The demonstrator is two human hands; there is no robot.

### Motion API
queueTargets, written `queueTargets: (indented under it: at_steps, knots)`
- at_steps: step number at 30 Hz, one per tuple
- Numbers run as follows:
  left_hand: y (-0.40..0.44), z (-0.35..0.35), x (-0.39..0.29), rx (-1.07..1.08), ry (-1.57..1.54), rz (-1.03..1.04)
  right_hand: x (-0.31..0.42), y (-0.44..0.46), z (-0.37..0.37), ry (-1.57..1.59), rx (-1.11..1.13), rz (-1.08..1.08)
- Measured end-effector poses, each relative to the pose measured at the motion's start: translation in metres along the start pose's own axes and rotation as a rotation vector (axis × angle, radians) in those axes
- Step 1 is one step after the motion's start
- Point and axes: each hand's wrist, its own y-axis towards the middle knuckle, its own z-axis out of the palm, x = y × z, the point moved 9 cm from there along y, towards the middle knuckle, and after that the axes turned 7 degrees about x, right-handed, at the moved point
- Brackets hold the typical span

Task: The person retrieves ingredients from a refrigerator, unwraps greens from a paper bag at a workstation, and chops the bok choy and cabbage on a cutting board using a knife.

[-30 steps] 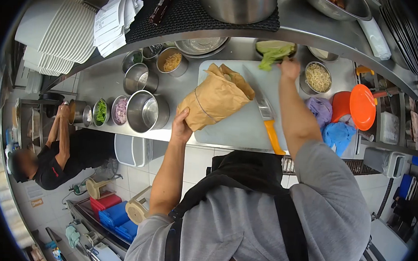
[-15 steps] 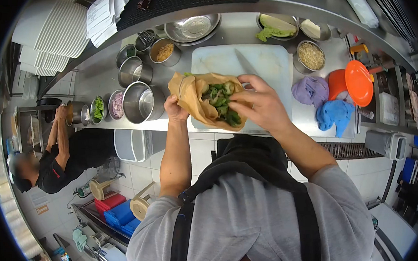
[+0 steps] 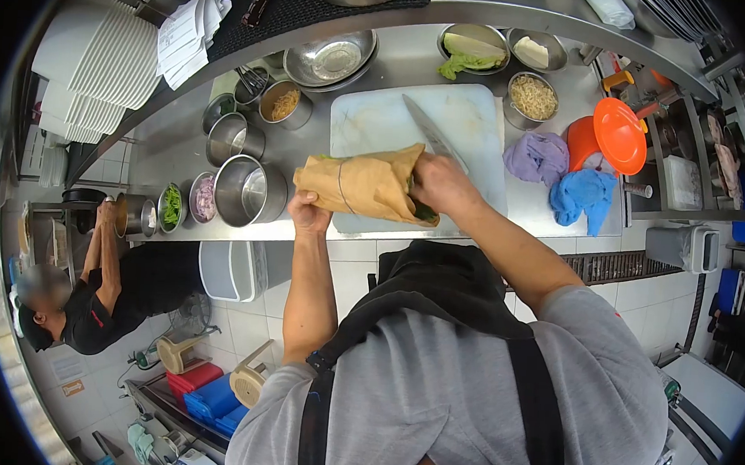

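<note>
A brown paper bag lies on its side in the air over the near edge of the white cutting board. A thin dark line like a band crosses it. My left hand is closed on the bag's left end. At the right end, the bag's open mouth, my right hand reaches in; its fingers are hidden inside. A little dark green leaf shows at the mouth, below that hand. Behind the bag a knife rests on the board.
Steel bowls, one a large empty-looking pot, stand left of the board. Shredded orange food fills another. Bean sprouts, a purple cloth, a blue cloth and an orange lid are to the right. A co-worker stands at far left.
The bag has turned, so its side now faces me and its mouth points right, hiding most of the leaves. My right hand has moved from the leaves at the opening into the mouth.
</note>
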Motion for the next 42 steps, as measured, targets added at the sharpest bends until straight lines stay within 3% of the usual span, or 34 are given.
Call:
queueTargets:
  at_steps: [3, 10, 12, 13, 14, 16, 18, 20, 22, 24, 28, 31, 34, 36, 38, 42]
  knots:
    - [-0.01, -0.008, -0.013, -0.006, -0.062, 0.007, -0.017, 0.002, 0.036, 0.145, 0.203, -0.049]
    - [0.022, 0.017, -0.036, -0.033, 0.052, 0.057, -0.03, 0.017, 0.066, 0.356, -0.018, -0.1]
    - [0.036, 0.004, -0.047, -0.267, 0.384, -0.024, -0.039, 0.033, 0.061, 0.34, -0.018, 0.073]
    - [0.034, 0.002, -0.05, -0.327, 0.628, -0.104, -0.034, 0.038, 0.058, 0.342, -0.008, 0.061]
    - [0.035, 0.01, -0.051, -0.341, 0.627, -0.09, -0.017, 0.042, 0.032, 0.217, -0.093, 0.026]
    - [0.029, 0.016, -0.056, -0.508, 0.929, -0.108, 0.006, 0.052, 0.006, 0.098, -0.16, -0.033]
    - [0.026, 0.032, -0.063, -0.501, 1.035, -0.018, 0.015, 0.075, 0.007, -0.134, -0.012, -0.029]
    - [0.024, 0.081, -0.056, -0.234, 0.939, -0.027, 0.028, 0.081, 0.003, -0.184, 0.001, -0.054]
    - [0.023, 0.104, -0.06, -0.232, 0.989, 0.033, 0.042, 0.088, 0.01, -0.26, 0.122, -0.108]
    - [0.023, 0.134, -0.065, -0.005, 1.621, 0.235, 0.05, 0.09, 0.011, -0.25, 0.093, -0.105]
    - [0.012, 0.168, -0.076, 0.067, 1.852, 0.558, 0.052, 0.098, 0.015, -0.194, 0.009, -0.125]
    - [0.003, 0.214, -0.078, 0.225, 1.958, 0.638, 0.052, 0.102, 0.022, -0.242, -0.037, -0.164]
    - [0.026, 0.172, -0.054, 0.11, 2.022, 0.443, 0.064, 0.107, 0.021, -0.254, 0.005, -0.183]
    - [0.031, 0.175, -0.06, 0.163, 1.949, 0.473, 0.077, 0.108, 0.009, -0.216, -0.016, -0.203]
    - [0.023, 0.176, -0.063, 0.115, 1.869, 0.506, 0.106, 0.095, 0.0, -0.22, -0.115, -0.474]
    - [0.012, 0.161, -0.053, 0.025, 1.783, 0.485, 0.094, 0.084, 0.019, -0.181, 0.048, -0.406]
